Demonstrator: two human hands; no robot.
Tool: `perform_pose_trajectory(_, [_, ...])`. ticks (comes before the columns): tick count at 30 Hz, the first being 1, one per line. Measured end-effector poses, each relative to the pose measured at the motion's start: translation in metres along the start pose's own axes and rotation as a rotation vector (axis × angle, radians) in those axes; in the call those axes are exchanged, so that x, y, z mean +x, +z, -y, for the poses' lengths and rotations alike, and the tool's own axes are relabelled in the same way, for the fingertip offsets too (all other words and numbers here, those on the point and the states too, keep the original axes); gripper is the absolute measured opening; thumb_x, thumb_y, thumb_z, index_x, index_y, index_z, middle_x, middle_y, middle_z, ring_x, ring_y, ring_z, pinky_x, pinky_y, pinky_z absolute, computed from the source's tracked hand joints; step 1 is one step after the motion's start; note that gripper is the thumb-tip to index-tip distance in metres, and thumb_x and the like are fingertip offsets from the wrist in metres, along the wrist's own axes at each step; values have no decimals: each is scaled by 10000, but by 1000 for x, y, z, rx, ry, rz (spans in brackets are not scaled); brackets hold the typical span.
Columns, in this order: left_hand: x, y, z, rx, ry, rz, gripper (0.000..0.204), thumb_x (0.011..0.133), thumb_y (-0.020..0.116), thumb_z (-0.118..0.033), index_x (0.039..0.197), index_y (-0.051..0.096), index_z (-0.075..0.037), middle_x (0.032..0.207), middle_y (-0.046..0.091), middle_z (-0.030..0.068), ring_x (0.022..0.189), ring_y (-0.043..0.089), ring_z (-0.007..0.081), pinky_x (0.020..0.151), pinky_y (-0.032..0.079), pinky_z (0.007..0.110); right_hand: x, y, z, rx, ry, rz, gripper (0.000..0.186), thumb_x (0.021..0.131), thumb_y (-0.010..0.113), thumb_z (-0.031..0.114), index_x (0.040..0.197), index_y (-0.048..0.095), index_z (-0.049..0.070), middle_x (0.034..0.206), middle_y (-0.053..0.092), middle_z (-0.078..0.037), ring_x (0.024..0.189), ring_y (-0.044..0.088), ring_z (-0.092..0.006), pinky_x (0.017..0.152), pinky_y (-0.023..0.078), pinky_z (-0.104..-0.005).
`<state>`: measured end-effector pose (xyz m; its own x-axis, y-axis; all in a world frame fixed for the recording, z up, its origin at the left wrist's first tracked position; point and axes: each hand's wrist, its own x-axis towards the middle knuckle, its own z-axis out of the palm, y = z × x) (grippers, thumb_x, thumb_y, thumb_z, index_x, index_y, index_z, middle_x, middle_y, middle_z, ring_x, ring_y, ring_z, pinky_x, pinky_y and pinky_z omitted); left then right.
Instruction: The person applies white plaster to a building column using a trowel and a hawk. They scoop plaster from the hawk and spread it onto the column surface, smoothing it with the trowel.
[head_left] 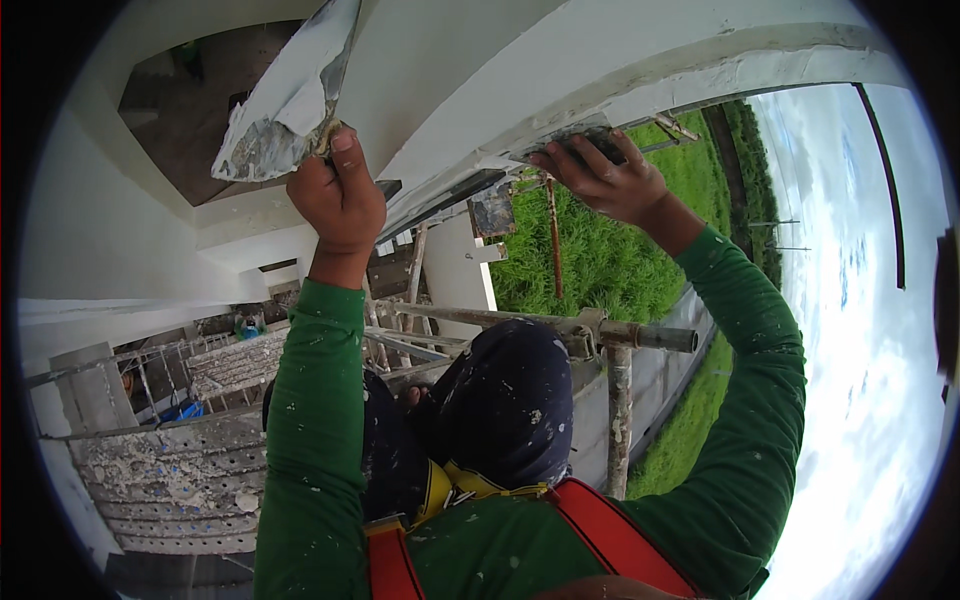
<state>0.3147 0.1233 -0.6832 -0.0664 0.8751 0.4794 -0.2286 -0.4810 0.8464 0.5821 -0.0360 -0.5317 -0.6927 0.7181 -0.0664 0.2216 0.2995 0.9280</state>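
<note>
My left hand [340, 200] is raised and closed around a trowel [240, 160] with a broad blade. A thick heap of white plaster [301, 108] covers much of that blade. To the right, my right hand [612, 183] presses a flat, stained scraper blade [572, 136] to the edge of a white curved wall [480, 95]. The fingers lie along the blade's back, and its handle, if any, is hidden. Wet-looking white plaster runs along the wall edge beside it.
Below me, rusty scaffold pipes [655, 337] cross in front of my knees. A plaster-splattered perforated plank [165, 485] lies at lower left. Red harness straps [615, 530] cross my torso. Tall grass [610, 260] grows far below on the right.
</note>
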Motion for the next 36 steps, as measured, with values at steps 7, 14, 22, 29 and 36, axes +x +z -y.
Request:
perform_pose_trajectory(7, [0, -3, 0, -11, -6, -18, 487, 1039, 463, -357, 754, 597, 14, 584, 517, 12, 547, 479, 96, 522, 378, 253, -25, 6, 2, -36, -18, 22, 442, 949, 569, 391, 1390, 547, 373, 1387, 464, 76, 1309, 407, -160, 1155, 318, -444])
perform_pose_trajectory(14, [-1, -2, -7, -197, -123, 17, 442, 1038, 458, -378, 846, 583, 0, 666, 536, 40, 568, 499, 115, 531, 410, 257, -66, -35, -6, 255, -10, 357, 480, 861, 579, 317, 1332, 596, 226, 1365, 517, 7, 1241, 473, -185, 1111, 322, -487])
perform_pose_trajectory(22, [-11, -5, -79, -708, -344, 553, 448, 1033, 458, -401, 901, 553, 16, 741, 549, 116, 571, 516, 173, 501, 442, 288, -62, -165, -32, 1189, 1505, 372, 373, 796, 634, 21, 1167, 605, 46, 1031, 652, -96, 887, 627, -267, 788, 518, -365])
perform_pose_trajectory(29, [-94, -47, -176, -826, -1172, 1206, 469, 1013, 509, -449, 823, 569, -24, 655, 552, 36, 542, 530, 111, 482, 403, 244, 29, -239, 36, 1170, 2129, -691, 350, 779, 638, 164, 1074, 558, -8, 1042, 626, -161, 931, 632, -286, 820, 514, -388])
perform_pose_trajectory(36, [-58, -51, -174, -886, -958, 967, 515, 1013, 488, -472, 841, 558, 9, 627, 524, 70, 490, 485, 130, 437, 396, 251, 19, -170, 112, 1733, 1423, -109, 318, 795, 612, 84, 1093, 584, -24, 951, 644, -114, 820, 653, -257, 680, 525, -345])
